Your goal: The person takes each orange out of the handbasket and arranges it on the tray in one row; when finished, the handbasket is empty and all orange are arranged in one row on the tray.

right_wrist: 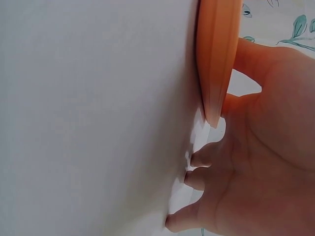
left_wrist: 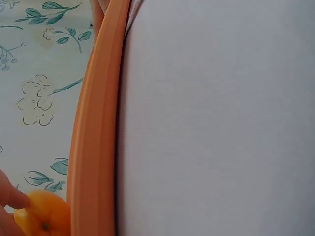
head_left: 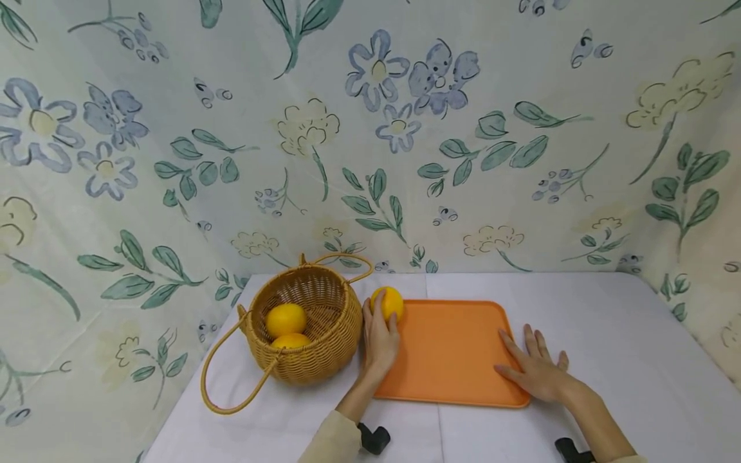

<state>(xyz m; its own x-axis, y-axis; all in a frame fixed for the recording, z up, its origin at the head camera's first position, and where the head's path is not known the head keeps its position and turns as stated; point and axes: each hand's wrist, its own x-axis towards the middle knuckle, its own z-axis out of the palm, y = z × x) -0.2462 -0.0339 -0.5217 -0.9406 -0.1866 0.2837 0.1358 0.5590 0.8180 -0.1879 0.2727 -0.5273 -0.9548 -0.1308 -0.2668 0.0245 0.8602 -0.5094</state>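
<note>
My left hand (head_left: 381, 342) holds an orange (head_left: 394, 303) at the far left corner of the orange tray (head_left: 451, 354). Thumb and fingers are round the fruit, and part of it shows low in the left wrist view beside the tray's edge. Whether the fruit touches the tray I cannot tell. At the tray's right side lies my right hand (head_left: 539, 372), its fingers spread, thumb and index finger over the rim. The right wrist view shows its other fingertips at the white tablecloth, beyond the tray's end.
Left of the tray stands a round wicker basket (head_left: 324, 363) with two oranges (head_left: 286, 319) inside. One of its handles (head_left: 210, 379) hangs outward at the near left, the other at the back. A floral curtain (head_left: 399, 193) rises behind the white-covered table (head_left: 608, 321).
</note>
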